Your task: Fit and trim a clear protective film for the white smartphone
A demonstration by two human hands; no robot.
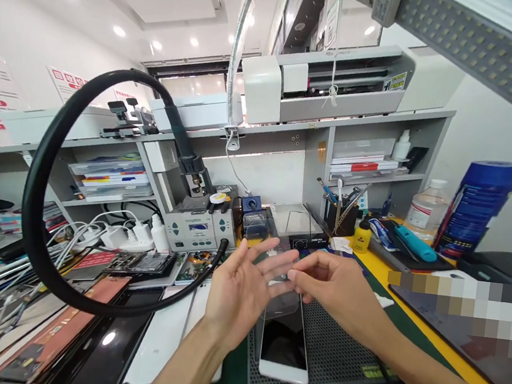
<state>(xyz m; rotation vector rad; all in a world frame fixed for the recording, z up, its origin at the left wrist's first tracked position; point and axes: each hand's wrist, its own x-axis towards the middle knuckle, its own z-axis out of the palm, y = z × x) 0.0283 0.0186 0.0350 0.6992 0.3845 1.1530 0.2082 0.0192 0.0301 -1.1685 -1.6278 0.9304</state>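
A white phone point(283, 348) with a dark screen lies face up on a grey perforated mat point(334, 355) on the green bench. Above it I hold a clear, thin screen-protector sheet point(282, 269) between both hands. My left hand point(240, 289) has its fingers spread, with the fingertips against the sheet's left edge. My right hand point(335, 287) pinches the sheet's right edge between thumb and fingers. The sheet is nearly see-through and its lower edge hangs just over the phone's top end.
A soldering station point(199, 225) with a thick black hose point(51, 205) looping left stands behind my hands. Phone panels and tools point(97, 322) cover the bench at left. A tool holder point(341, 214), yellow bottle point(362, 236), clear bottle point(427, 208) and blue box point(479, 205) stand right. An LED lamp point(477, 38) hangs overhead.
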